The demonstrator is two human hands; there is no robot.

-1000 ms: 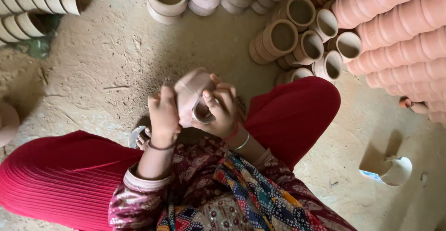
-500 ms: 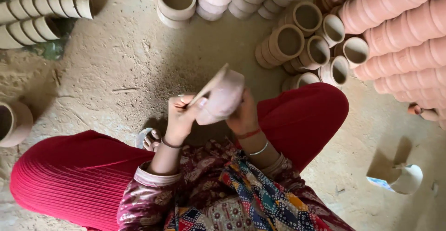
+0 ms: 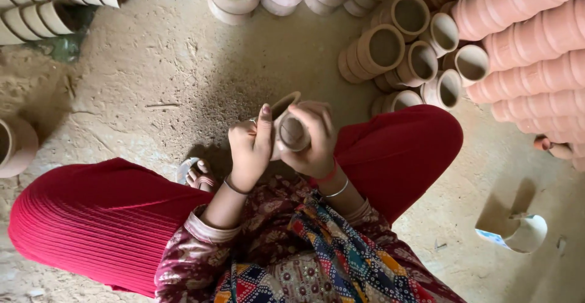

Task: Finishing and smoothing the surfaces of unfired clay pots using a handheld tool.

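Above red-trousered knees (image 3: 109, 217), over dirt floor (image 3: 152, 77): left hand (image 3: 250, 147) wrapped around clay cup (image 3: 286, 129), right hand (image 3: 314, 138) clasping its base. Risk: unfired-looking cup cracks under squeeze, or slips onto cup stacks (image 3: 402, 53) beyond.

You are looking down at a dusty earthen floor (image 3: 146, 89), ringed by rows of pale clay cups (image 3: 390, 47) and stacked terracotta cups (image 3: 524, 28), in soft light.

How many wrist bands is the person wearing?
3: dark bangle on the left hand's wrist; red band and silver bangle on the right hand's wrist. Both hands grip a clay cup. Sleeves may hide more.
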